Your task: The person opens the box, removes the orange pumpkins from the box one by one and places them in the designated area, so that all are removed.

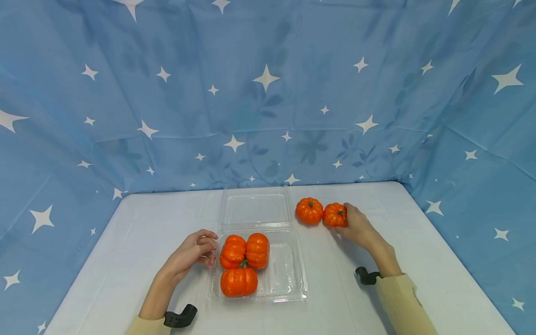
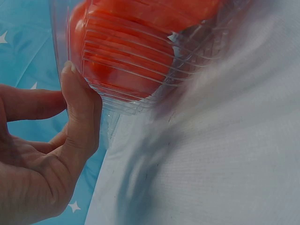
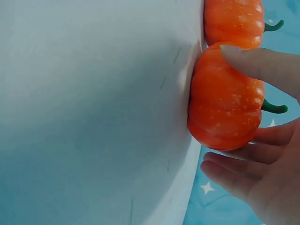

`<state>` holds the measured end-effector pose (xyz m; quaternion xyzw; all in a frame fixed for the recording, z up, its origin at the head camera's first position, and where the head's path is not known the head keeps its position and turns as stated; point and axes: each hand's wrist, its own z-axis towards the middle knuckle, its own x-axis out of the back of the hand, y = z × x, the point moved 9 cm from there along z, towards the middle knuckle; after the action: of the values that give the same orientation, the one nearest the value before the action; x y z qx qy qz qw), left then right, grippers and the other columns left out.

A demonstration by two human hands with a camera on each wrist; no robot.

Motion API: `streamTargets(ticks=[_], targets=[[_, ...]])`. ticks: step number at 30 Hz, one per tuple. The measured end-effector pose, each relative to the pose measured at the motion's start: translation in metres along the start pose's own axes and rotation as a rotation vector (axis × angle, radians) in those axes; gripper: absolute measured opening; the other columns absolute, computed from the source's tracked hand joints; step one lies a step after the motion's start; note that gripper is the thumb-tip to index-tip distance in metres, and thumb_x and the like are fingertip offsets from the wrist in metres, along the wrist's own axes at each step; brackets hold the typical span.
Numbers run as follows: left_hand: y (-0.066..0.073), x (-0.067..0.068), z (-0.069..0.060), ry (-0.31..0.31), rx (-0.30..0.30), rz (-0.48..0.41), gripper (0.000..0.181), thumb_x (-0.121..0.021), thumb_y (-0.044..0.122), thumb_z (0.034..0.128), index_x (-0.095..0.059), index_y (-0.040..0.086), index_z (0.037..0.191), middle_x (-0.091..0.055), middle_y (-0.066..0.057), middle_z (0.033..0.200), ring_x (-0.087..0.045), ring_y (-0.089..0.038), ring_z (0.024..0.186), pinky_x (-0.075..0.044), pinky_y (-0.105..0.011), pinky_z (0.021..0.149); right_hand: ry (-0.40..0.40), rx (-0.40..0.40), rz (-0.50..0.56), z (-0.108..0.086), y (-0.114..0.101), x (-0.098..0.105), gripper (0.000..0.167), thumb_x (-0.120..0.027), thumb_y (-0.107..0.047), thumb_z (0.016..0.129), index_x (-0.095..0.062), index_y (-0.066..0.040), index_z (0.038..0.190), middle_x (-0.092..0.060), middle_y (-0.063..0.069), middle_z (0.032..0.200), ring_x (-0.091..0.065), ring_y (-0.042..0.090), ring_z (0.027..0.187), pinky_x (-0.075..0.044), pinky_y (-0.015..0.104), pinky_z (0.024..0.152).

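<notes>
A clear plastic clamshell container stands in the middle of the table with its lid folded back. Three orange toy pumpkins sit in its left part, tipped on their sides. My left hand pinches the container's left rim between thumb and finger; the left wrist view shows the thumb against the clear wall. To the right of the lid, my right hand holds a pumpkin with a green stem, thumb on one side and fingers on the other. Another pumpkin touches it on the left.
A white cloth covers the table. Blue curtains with white stars hang behind it and along both sides. Each wrist wears a black band.
</notes>
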<state>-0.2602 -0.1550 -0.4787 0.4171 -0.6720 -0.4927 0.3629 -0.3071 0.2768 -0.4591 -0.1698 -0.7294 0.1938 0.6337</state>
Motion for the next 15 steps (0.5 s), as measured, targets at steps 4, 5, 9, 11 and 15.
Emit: streamTargets(ticks=[4,5,9,11,15], targets=[[0.0,0.0,0.0,0.004,0.003,0.002,0.038,-0.05,0.004,0.1008,-0.039,-0.014,0.133,-0.06,-0.01,0.085,-0.059,-0.016,0.063,-0.057,-0.029,0.058,0.018,0.028,-0.018,-0.002,-0.002,0.003,0.095,-0.078,-0.028,0.091,-0.022,0.018,0.152,-0.034,0.043,0.151,-0.039,0.058,0.137,-0.035,0.068,0.113],[0.0,0.0,0.0,0.005,0.004,0.004,0.038,-0.05,0.004,0.1008,-0.039,-0.014,0.133,-0.06,-0.009,0.085,-0.059,-0.016,0.063,-0.057,-0.029,0.058,0.027,0.038,-0.02,-0.003,-0.003,0.005,0.095,-0.078,-0.028,0.091,-0.022,0.018,0.152,-0.035,0.043,0.151,-0.04,0.058,0.137,-0.036,0.068,0.112],[0.0,0.0,-0.001,0.008,0.005,0.009,0.039,-0.05,0.004,0.1007,-0.039,-0.014,0.133,-0.06,-0.009,0.085,-0.059,-0.016,0.063,-0.057,-0.028,0.058,0.067,0.07,-0.026,-0.005,-0.008,0.011,0.092,-0.078,-0.031,0.091,-0.026,0.015,0.152,-0.038,0.042,0.15,-0.042,0.057,0.135,-0.037,0.069,0.111],[0.0,0.0,0.0,0.007,0.004,0.009,0.039,-0.05,0.004,0.1006,-0.039,-0.014,0.133,-0.06,-0.009,0.085,-0.059,-0.016,0.063,-0.057,-0.028,0.058,0.088,0.085,-0.037,-0.007,-0.011,0.014,0.091,-0.077,-0.033,0.091,-0.028,0.014,0.152,-0.039,0.041,0.149,-0.043,0.056,0.135,-0.038,0.069,0.11],[0.0,0.0,0.0,0.006,0.004,0.007,0.039,-0.05,0.004,0.1005,-0.039,-0.014,0.133,-0.059,-0.008,0.085,-0.059,-0.016,0.063,-0.057,-0.028,0.057,0.134,0.114,-0.051,-0.01,-0.017,0.02,0.088,-0.077,-0.031,0.091,-0.032,0.013,0.151,-0.042,0.04,0.147,-0.045,0.055,0.133,-0.04,0.069,0.108]])
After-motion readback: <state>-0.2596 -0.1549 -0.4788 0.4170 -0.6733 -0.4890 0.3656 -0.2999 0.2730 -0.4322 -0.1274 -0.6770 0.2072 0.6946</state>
